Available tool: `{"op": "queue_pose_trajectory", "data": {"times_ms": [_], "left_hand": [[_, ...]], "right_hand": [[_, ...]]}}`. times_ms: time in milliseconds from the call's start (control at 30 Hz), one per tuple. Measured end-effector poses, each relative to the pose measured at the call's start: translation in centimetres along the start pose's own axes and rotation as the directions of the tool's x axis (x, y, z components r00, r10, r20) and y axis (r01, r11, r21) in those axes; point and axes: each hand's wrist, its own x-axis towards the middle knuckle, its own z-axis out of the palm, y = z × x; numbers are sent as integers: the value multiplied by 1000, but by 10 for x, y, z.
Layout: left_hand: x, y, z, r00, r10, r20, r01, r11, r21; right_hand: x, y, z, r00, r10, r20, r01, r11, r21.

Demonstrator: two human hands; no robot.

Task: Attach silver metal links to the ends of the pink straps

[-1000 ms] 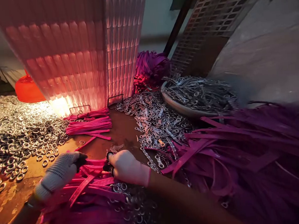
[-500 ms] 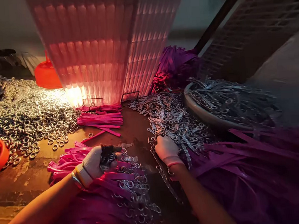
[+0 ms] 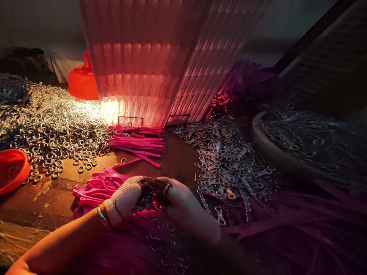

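My left hand (image 3: 126,197), in a white dotted glove with a metal bangle at the wrist, is closed around a bunch of small dark metal pieces (image 3: 144,200). My right hand (image 3: 185,205), also gloved, meets it with bent, darkened fingertips. A small ring shape shows at those fingertips; what they pinch is hidden in shadow. Under both hands lie pink straps (image 3: 94,191) with metal rings (image 3: 170,227) at their right ends. Right of the hands spreads a pile of metal clasps and short chains (image 3: 226,163).
Loose metal rings (image 3: 75,137) cover the left side by a red bowl (image 3: 21,171). A red lamp (image 3: 82,84) glows beside a translucent ribbed panel (image 3: 142,64). Behind my hands lies a strap bundle (image 3: 139,144). At right are a basin (image 3: 266,143) of chains and purple straps (image 3: 292,222).
My right hand has moved left from the clasp pile to meet my left hand. The view has shifted, and the right side looks darker.
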Motion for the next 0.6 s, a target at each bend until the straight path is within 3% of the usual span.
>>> {"op": "queue_pose_trajectory", "data": {"times_ms": [167,300,367,433,533,600], "left_hand": [[-2,-12,-3,1000,-11,1,11,994,-111],[0,-16,-3,998,-47,39,55,977,-204],[1,-15,-6,994,-100,40,106,967,-232],[2,-14,-11,989,-136,48,144,957,-250],[-2,-10,-18,991,-121,49,129,963,-238],[-8,-7,-20,1000,-18,20,20,996,-84]], "right_hand": [[11,-12,4,990,-99,96,111,985,-129],[8,-15,4,987,-70,147,89,988,-127],[6,-14,3,993,24,116,-20,999,-39],[5,-13,3,978,195,69,-203,969,138],[4,-9,7,873,483,73,-467,783,410],[4,-7,11,809,579,99,-550,687,475]]}}
